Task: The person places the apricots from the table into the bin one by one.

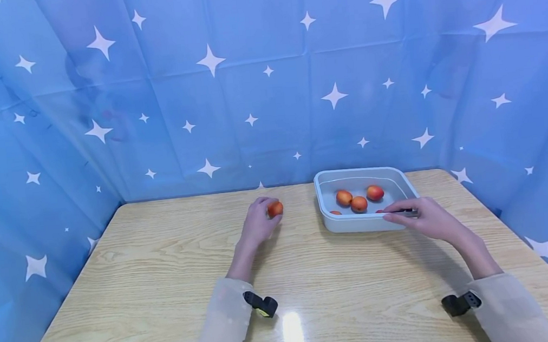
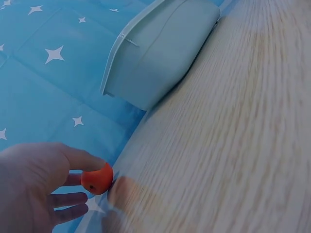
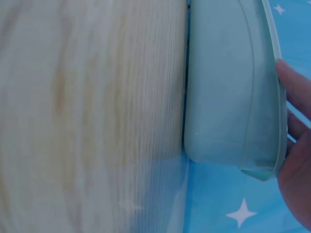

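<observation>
Toward the back of the table, left of centre, my left hand [image 1: 257,224] pinches a small orange-red apricot [image 1: 276,209] between thumb and fingers. In the left wrist view the apricot [image 2: 97,179] shows a dark stem dimple and sits right at the tabletop, the lower fingers loosely extended beside it. To the right stands a pale blue-grey plastic basin [image 1: 363,224] holding several similar apricots [image 1: 358,204]. At its near right corner my right hand [image 1: 422,216] grips the rim, thumb outside and fingers over it. The right wrist view shows the fingers at the basin's rim [image 3: 279,111], partly out of frame.
The wood-grain table [image 1: 164,256] reaches back to a blue curtain [image 1: 269,117] with white stars, which also hangs at both sides. Black wrist cameras [image 1: 261,303] sit on both pale sleeves [image 1: 511,308].
</observation>
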A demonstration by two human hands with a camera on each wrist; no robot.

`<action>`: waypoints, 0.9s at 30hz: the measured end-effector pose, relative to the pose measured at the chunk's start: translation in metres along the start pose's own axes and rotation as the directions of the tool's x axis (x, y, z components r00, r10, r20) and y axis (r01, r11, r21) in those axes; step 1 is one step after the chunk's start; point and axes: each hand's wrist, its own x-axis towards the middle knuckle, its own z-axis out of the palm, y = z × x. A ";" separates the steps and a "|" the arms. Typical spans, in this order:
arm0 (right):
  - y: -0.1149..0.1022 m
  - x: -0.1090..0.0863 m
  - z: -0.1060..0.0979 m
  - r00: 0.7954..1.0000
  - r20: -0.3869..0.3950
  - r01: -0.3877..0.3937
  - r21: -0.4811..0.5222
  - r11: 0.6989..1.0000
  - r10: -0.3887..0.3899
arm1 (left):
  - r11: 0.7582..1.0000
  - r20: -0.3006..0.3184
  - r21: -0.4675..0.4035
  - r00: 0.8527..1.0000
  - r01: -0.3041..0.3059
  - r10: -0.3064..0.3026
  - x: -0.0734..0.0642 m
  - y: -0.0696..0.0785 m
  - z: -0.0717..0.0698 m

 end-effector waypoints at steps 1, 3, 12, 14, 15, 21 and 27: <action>0.000 0.000 0.000 1.000 -0.001 0.001 -0.004 1.000 -0.001 | 1.000 -0.001 0.004 1.000 0.001 -0.001 0.000 0.000 0.000; -0.001 0.000 0.000 1.000 -0.004 0.001 -0.010 1.000 -0.001 | 1.000 -0.001 0.010 1.000 0.005 -0.005 -0.001 0.000 -0.001; 0.000 0.000 0.000 1.000 -0.006 0.002 -0.017 1.000 -0.002 | 0.999 0.012 -0.014 0.999 0.047 -0.047 -0.002 0.000 0.000; -0.001 0.000 0.000 1.000 -0.004 -0.001 -0.013 1.000 0.000 | 0.998 0.017 -0.026 0.998 0.056 -0.056 -0.002 -0.001 0.000; -0.001 0.000 0.000 1.000 -0.002 -0.003 -0.010 1.000 0.003 | 0.998 0.019 -0.034 0.998 0.056 -0.055 -0.002 -0.001 0.000; -0.001 0.001 0.001 1.000 0.004 -0.004 -0.003 1.000 0.004 | 0.997 0.007 -0.067 1.000 0.023 -0.022 -0.002 -0.002 -0.001; 0.000 0.000 0.000 1.000 0.000 0.002 -0.010 1.000 -0.002 | 0.989 -0.011 -0.147 1.000 0.014 -0.016 -0.001 0.004 -0.004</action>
